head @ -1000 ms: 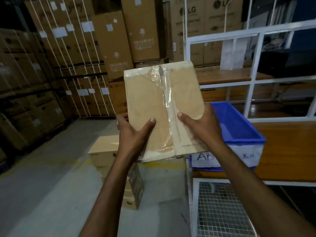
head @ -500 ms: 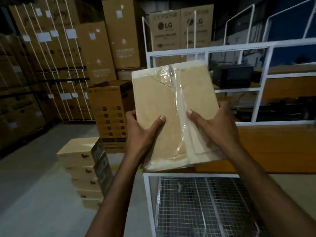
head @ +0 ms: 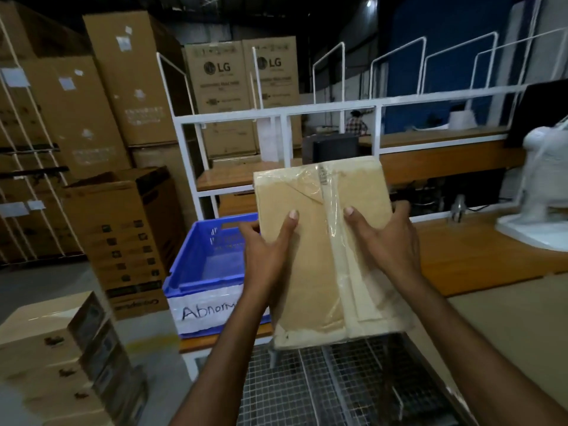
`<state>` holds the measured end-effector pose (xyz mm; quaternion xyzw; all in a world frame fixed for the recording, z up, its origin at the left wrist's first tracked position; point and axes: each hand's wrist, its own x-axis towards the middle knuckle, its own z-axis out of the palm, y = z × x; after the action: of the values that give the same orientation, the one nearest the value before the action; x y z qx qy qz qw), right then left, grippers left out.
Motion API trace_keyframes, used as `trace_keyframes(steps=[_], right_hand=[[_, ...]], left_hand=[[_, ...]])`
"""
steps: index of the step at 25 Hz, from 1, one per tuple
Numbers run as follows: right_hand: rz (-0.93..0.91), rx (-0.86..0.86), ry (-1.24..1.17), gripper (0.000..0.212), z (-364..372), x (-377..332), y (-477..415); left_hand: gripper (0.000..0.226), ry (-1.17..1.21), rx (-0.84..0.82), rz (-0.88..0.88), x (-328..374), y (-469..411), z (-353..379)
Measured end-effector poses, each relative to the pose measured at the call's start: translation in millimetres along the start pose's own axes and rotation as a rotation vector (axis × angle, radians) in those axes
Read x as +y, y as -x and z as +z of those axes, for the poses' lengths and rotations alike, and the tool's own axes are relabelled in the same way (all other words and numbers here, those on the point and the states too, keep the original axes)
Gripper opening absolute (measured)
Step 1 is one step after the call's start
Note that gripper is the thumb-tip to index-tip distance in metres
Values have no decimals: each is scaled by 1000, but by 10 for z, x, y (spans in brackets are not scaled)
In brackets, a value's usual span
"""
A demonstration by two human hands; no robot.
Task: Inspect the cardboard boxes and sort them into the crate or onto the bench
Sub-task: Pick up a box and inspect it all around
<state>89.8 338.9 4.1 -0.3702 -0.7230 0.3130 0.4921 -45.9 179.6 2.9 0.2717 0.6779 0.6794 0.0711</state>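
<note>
I hold a flat brown cardboard box [head: 310, 272] upright in front of me, its seam covered by wrinkled clear tape. My left hand [head: 267, 256] grips its left edge, thumb on the face. My right hand [head: 384, 244] grips the right edge the same way. To the left, partly behind the box, sits a blue crate [head: 203, 272] with a white label reading "Abnorm…". It stands on the wooden bench [head: 479, 256], which stretches to the right behind the box.
A stack of flat boxes [head: 61, 358] stands on the floor at lower left. Tall cartons [head: 123, 238] and LG boxes line the back. A white metal frame [head: 276, 115] rises behind the bench. A plastic-wrapped white object [head: 544, 192] sits at the right. A wire-mesh shelf [head: 322, 392] lies below.
The view has swung so the blue crate is back in sight at the left. The box sits lower in the frame, still held by both hands the same way.
</note>
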Motion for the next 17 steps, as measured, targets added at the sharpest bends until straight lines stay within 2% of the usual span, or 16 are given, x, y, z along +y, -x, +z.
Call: trace_keyframes(steps=[4,7,9,13,15,17], right_hand=[[33,135,32,92,-102,218,-338],[27,145,15,90,-97,312,-593],[17,116,-6,89,-73,420,-770],[32,71,-44,82,104,688,-1055],[29,-33,-31,83,184,831,-1203],[26,-173,-23,89,237,950,-1352]], left_hand=[[72,-30,56,-36,-25,-199,534],[95,-43,91,-71,-82,-326,849],[98,-43,163,-60,-114,-428,1046],[73,-44,228,-42,-175,-708,1264],[73,-61,198,-51,-254,-848,1305],[87,-80,87,-81,-384,-993,1312]])
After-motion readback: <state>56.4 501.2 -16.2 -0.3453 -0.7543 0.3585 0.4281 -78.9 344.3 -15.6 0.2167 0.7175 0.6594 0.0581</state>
